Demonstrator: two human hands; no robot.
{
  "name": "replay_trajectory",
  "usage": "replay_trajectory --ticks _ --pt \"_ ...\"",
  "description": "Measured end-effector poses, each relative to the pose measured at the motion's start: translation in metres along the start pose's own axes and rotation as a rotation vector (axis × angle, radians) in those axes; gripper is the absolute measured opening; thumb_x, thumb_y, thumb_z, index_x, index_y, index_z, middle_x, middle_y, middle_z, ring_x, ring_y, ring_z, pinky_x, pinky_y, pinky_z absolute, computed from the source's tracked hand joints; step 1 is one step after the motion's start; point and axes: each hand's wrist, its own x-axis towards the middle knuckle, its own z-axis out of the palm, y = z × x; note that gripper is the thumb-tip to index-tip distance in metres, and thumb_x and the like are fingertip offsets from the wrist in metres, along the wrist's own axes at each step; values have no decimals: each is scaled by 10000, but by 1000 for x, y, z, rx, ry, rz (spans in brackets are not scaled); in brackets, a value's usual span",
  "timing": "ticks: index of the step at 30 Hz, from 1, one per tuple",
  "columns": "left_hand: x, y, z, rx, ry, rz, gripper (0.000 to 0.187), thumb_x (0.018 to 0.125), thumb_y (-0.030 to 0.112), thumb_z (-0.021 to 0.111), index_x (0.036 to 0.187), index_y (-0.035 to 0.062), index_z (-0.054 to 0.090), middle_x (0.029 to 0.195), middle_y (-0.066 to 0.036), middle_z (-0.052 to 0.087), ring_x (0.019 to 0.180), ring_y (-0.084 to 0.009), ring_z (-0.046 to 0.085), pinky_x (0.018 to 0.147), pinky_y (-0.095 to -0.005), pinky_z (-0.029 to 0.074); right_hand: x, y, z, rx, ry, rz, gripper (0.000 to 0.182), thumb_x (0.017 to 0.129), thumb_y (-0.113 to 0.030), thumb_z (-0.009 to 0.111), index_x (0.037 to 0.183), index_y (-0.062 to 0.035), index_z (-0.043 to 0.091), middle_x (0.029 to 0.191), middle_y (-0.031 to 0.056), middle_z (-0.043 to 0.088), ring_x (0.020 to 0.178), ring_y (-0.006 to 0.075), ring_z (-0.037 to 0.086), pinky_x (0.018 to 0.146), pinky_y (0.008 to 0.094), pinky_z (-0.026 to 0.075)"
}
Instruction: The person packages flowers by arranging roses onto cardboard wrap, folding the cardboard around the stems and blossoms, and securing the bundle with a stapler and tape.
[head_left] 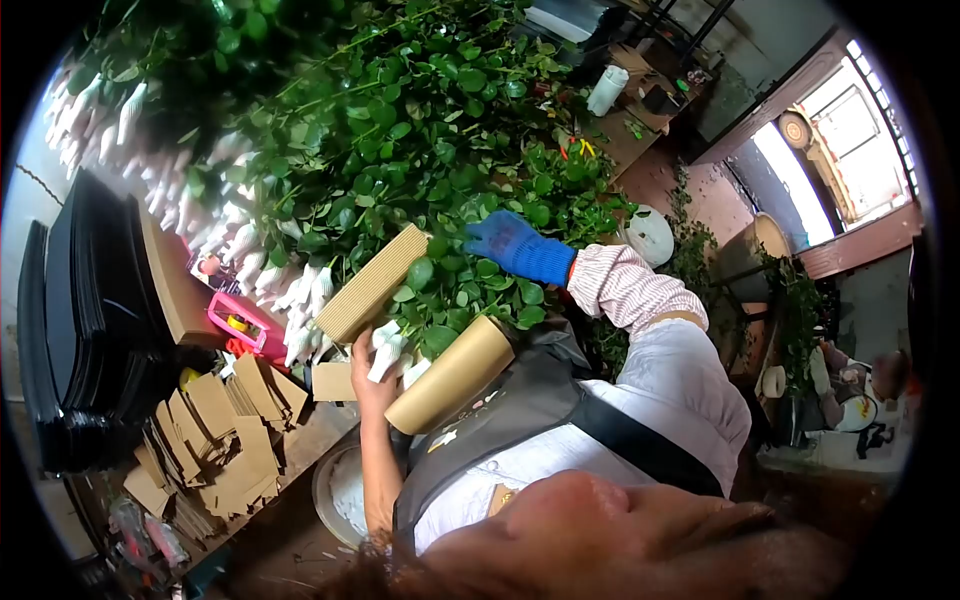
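1. Head view, containers: a round basin (348,492) with whitish contents lies below the leafy bundle (430,295). A pink open-framed container (246,326) with something yellow in it lies left of the bundle; one pale round bucket (650,236) lies right of it, contents unclear.
2. Head view, materials: the bundle lies between one flat, ribbed cardboard piece (372,284) and one smooth, curved brown sheet (452,376). Glossy green foliage (390,130) heaps above it. Left of it are white-covered flower heads (240,245), black sheets (90,310) and cut cardboard pieces (215,430) on the tabletop (318,436); all are too many to count.
3. Head view, hands: the bare left hand (369,368) is at the bundle's lower end, fingers partly bent by at least two white heads (387,354); its closure is unclear. The right hand (505,243), in a blue glove, touches leaves at the bundle's upper end; the leaves hide its fingertips, so its opening and hold cannot be told.
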Motion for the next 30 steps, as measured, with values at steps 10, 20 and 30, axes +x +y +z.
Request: replay_trajectory --ticks 10,20,30 --pt "3 15 0 7 -9 39 700 739 31 768 1378 74 487 1184 -181 614 1031 -328 655 887 -390 548 61 -112 -76 340 -125 -318 544 886 -420 658 1364 -189 539 776 100 665 673 323 650 623 461 510" --pt "-3 25 3 49 115 -90 434 878 313 749 1120 -11 592 929 -213 654 815 -374 647 760 -436 520 105 -125 -44 204 -336 -14 330 947 -461 574 972 -155 694 763 119 707 715 327 689 649 461 536" --pt "-4 49 -17 277 475 71 188 957 158 620 882 -7 671 907 -177 699 775 -316 658 699 -398 520 113 -125 -49 218 -515 44 331 935 -457 577 1024 -168 713 939 103 731 866 313 695 771 474 542"
